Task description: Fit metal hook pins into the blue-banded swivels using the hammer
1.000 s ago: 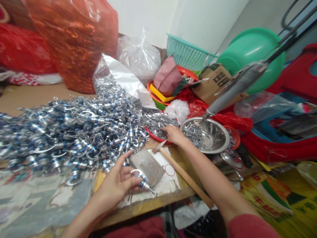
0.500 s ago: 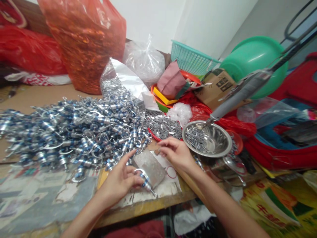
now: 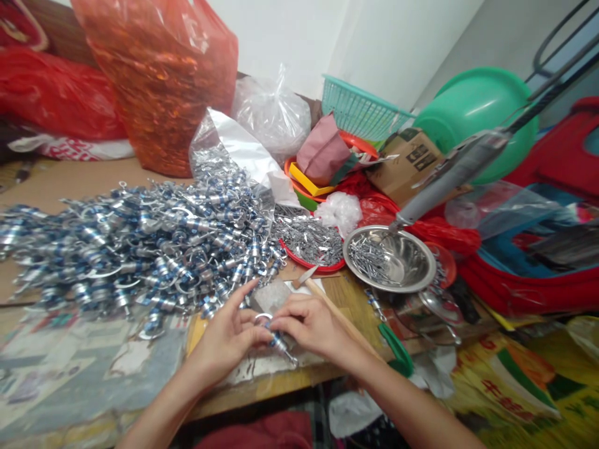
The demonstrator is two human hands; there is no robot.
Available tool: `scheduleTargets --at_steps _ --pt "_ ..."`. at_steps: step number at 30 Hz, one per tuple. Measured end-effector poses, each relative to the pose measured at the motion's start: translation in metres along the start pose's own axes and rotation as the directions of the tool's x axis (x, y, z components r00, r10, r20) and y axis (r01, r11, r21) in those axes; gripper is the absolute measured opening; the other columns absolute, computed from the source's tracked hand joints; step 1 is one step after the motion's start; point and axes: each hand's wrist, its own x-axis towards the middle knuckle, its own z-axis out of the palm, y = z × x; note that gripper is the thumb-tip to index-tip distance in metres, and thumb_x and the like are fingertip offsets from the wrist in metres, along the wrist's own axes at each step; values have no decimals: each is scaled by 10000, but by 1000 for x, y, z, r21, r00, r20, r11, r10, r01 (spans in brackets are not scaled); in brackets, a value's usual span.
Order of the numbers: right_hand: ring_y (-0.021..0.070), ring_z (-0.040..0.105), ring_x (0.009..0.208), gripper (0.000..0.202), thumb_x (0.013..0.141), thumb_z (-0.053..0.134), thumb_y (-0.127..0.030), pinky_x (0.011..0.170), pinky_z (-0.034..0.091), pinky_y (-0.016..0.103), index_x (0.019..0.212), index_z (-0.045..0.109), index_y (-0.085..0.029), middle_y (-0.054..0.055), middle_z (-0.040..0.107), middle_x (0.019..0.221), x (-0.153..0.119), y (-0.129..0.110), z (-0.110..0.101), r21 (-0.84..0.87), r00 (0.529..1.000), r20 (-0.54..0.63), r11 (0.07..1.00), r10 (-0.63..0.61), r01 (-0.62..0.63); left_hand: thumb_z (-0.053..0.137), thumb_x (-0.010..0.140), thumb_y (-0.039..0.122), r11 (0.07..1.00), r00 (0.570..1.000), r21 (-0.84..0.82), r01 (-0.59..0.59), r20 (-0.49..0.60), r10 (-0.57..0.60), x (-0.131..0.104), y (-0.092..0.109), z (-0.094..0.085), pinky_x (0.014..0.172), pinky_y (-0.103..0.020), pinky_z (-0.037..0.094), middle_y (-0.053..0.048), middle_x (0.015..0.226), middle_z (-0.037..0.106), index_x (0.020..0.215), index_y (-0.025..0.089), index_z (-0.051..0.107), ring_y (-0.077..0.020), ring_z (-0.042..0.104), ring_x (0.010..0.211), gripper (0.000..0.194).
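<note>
Two bare hands meet at the front edge of a wooden worktop (image 3: pixel 276 385). The left hand (image 3: pixel 229 333) holds a blue-and-silver fitting (image 3: pixel 282 348) between thumb and fingers, its forefinger stretched out. The right hand (image 3: pixel 309 321) has its fingertips pinched together at the fitting's ring end; whether they grip anything cannot be told. Just behind lies a grey block (image 3: pixel 272 294), partly hidden. A hammer (image 3: pixel 344 315) slants beside the right hand. Similar fittings (image 3: pixel 140 249) heap toward the worktop's left edge; a steel bowl (image 3: pixel 416 252) sits toward the right.
</note>
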Motion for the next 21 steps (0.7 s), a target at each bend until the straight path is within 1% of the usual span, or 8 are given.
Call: scheduleTargets --at_steps 5,9,11,13,14,16,18,21 --pt "110 551 645 167 799 553 -268 596 408 206 802 716 -233 9 610 679 -2 3 20 -123 981 -169 990 -94 74 640 595 91 1000 1000 6 -1 16 1 0 0 -2 545 -256 482 26 602 630 1310 160 198 -137 592 554 843" --pt "119 564 690 172 811 530 -246 631 430 218 845 697 -227 13 612 731 -6 5 13 -54 963 -227 990 -143 134 655 589 107 1000 1000 3 6 -1 -6 0 1 -1 556 -275 499 30 606 627 1310 161 203 -134 589 546 852" --pt "131 574 737 168 817 512 -207 678 439 236 842 677 -196 25 626 767 -11 9 2 32 928 -358 992 -102 122 664 586 114 1000 1000 4 13 -10 -13 0 1 0 552 -271 502 37 605 616 1300 165 233 -128 583 538 836" --pt "135 576 719 151 817 502 -199 662 443 243 821 651 -177 28 624 763 -17 14 -8 94 884 -467 995 15 33 676 581 120 1000 1000 6 24 -12 -24 0 1 0 544 -264 501 35 612 614 1286 164 261 -128 586 537 819" --pt "132 573 690 139 814 504 -206 631 443 240 816 640 -175 24 621 756 -20 14 -11 107 876 -477 994 73 -25 681 579 123 1000 999 5 30 -11 -30 0 1 0 543 -265 503 31 617 617 1282 161 267 -132 591 542 817" --pt "132 566 677 118 802 518 -215 616 442 239 821 628 -178 17 618 750 -25 12 -11 72 898 -426 993 112 -90 689 578 132 999 999 4 39 -11 -39 1 0 -1 544 -267 507 24 625 623 1279 158 268 -139 598 552 818" --pt "164 561 805 126 777 553 -227 727 442 280 868 628 -181 35 620 827 -27 6 -4 -47 927 -368 995 66 -89 695 578 140 999 999 8 48 -19 -48 1 1 -1 543 -259 508 24 623 626 1277 157 271 -136 596 554 817" --pt "229 480 1026 302 733 600 -257 898 374 375 1022 592 -169 93 563 1032 -25 -1 10 -200 939 -342 975 22 -96 704 574 153 998 998 14 57 -31 -56 0 2 -1 534 -243 504 23 620 631 1268 151 288 -125 587 544 810"
